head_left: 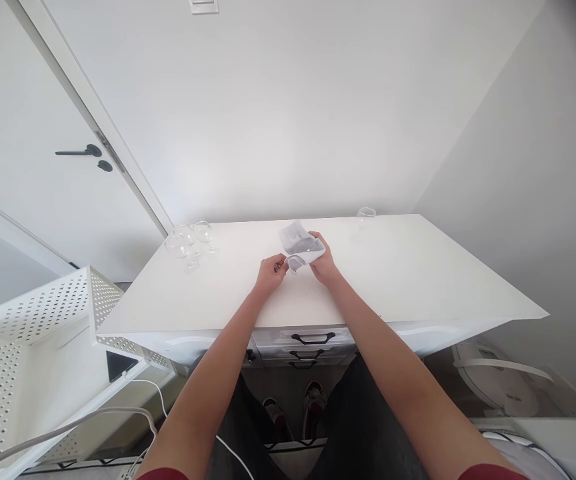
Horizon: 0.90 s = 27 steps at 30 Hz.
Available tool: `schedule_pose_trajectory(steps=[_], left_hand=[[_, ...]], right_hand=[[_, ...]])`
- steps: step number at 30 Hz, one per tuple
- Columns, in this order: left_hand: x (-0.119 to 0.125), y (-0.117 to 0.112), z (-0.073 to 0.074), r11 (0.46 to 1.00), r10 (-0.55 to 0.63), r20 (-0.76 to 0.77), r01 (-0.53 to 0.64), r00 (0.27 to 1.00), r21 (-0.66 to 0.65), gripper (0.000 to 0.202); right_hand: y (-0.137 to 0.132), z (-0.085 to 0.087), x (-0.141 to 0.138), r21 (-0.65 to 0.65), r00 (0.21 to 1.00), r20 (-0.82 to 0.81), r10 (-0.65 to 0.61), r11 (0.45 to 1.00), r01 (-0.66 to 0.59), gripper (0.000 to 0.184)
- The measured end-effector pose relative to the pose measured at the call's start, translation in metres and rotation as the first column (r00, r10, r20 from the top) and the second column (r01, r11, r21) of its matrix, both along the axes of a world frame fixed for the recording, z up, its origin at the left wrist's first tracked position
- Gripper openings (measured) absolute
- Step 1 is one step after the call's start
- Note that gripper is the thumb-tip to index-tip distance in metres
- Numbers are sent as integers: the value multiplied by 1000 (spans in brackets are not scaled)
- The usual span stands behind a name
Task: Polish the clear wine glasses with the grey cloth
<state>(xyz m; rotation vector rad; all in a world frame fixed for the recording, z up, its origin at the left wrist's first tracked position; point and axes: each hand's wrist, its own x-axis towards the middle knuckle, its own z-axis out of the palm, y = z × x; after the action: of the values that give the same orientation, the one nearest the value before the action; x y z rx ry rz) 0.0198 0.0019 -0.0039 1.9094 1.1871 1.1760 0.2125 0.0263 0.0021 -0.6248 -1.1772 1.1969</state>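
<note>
Over the middle of the white cabinet top, a crumpled white cloth (295, 233) is held up between my two hands. A grey, see-through curved shape shows in its folds; it looks like a clear glass, but I cannot make it out fully. My left hand (270, 274) is closed, its fingertips pinching at the cloth's lower left edge. From the right side, my right hand (325, 262) wraps round the bundle, thumb and fingers on the cloth. Several clear stemmed wine glasses (177, 247) stand together at the back left. One more wine glass (366, 213) stands at the back right.
The white cabinet top (418, 273) meets the wall behind it. Drawers with black handles (313, 339) are below its front edge. A white perforated rack (33, 313) with cables (93, 415) stands at the left. A door with a black handle (85, 151) is beyond.
</note>
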Motion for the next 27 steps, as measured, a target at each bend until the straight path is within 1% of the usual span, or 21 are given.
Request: schedule_pose_trajectory(steps=[2,4,6,7,9,11,13,15,17,19,20,22,25,26,27], left_hand=[[0,0,-1,1000,-20,-3,20,1000,-8,31],[1,1,-3,1000,-22,-2,22,1000,-17,32],[1,2,-5,1000,-7,-1,7,1000,-12,29],[1,3,-5,1000,5,-1,-5,1000,-3,28],[1,4,-6,1000,26,-9,-26,1000,17,26],[1,5,-5,999,31,-27,-30,999,38,23],[1,4,-5,998,30,-43,-28,999,57,22],[1,4,-4,997,28,-54,-24,998,68,23],[1,3,-4,998,29,-64,-25,998,61,26],[1,3,-5,998,33,-73,-29,997,52,28],[0,3,-5,998,37,-73,-33,997,51,28],[0,3,-4,998,41,-60,-37,997,57,27],[-1,2,-2,997,43,-3,-42,999,57,27],[-1,2,-1,998,40,24,-41,999,49,28],[-1,1,0,999,33,54,-35,998,37,30]], right_hand=[[1,0,0,-67,1000,10,6,998,-6,62],[0,1,-1,-130,1000,21,4,991,-2,52],[-2,4,-3,-137,999,36,-20,990,24,44],[-4,5,-4,-107,998,50,-48,993,53,40],[-7,7,-6,2,985,98,-141,990,142,29],[-10,7,-7,126,957,167,-237,968,217,19],[-11,7,-7,210,926,230,-300,944,254,14],[-11,5,-6,217,904,271,-331,936,277,15],[-9,3,-5,158,897,286,-336,940,302,22],[-6,3,-4,77,917,259,-304,953,294,29],[-5,3,-3,42,936,221,-273,962,270,29],[-3,4,-1,-17,979,113,-168,985,171,33],[-3,6,0,-70,1000,-14,12,997,-13,65],[-3,6,0,-79,997,-31,64,995,-66,72],[-3,6,0,-89,993,-38,111,990,-114,74]])
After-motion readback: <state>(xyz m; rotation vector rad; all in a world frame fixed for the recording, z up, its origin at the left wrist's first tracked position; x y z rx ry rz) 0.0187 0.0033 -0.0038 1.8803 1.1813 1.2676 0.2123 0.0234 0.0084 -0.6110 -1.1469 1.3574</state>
